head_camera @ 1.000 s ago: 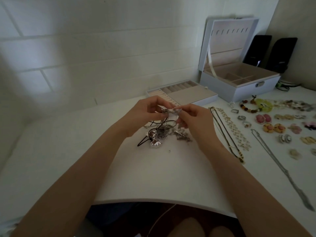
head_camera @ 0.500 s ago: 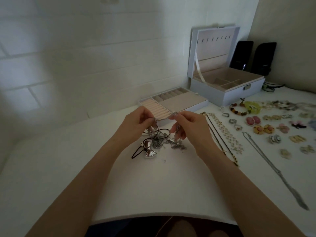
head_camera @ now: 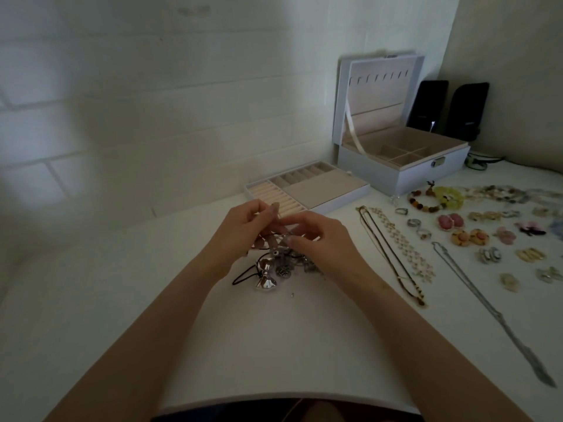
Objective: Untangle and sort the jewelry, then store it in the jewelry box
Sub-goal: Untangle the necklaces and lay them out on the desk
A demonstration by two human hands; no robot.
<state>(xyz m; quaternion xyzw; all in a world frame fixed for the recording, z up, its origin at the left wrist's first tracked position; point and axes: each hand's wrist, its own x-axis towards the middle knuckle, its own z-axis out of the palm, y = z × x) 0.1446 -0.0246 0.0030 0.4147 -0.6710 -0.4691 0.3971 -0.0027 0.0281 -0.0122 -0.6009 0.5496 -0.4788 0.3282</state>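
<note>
**Both hands working the knot at mid-table**

A tangle of jewelry (head_camera: 281, 264) lies on the white table (head_camera: 122, 300) straight ahead of the person, part on the surface and part lifted. It mixes silver chains and charms with a black cord, and a shiny silver pendant (head_camera: 265, 282) rests at its near edge. The left hand (head_camera: 243, 231) has its fingers curled and pinches a strand at the top of the tangle. The right hand (head_camera: 324, 239) meets it just beside, thumb and fingertips nipping a small silver piece of the same tangle.

Just behind the hands sits a removable tray (head_camera: 329, 191) with ring rolls and small slots. Beyond it to the right stands the jewelry box (head_camera: 405, 172), lid upright, its divided compartments showing.

Sorted pieces are spread on the table to the right of the hands:
- A dark cord necklace (head_camera: 388, 257) lies beside a pale beaded chain (head_camera: 406, 249).
- A long silver chain (head_camera: 487, 306) lies further out.
- Rings (head_camera: 414, 223), a brown beaded bracelet (head_camera: 422, 201) and pink earrings (head_camera: 450, 222) lie well apart from the tangle.
</note>
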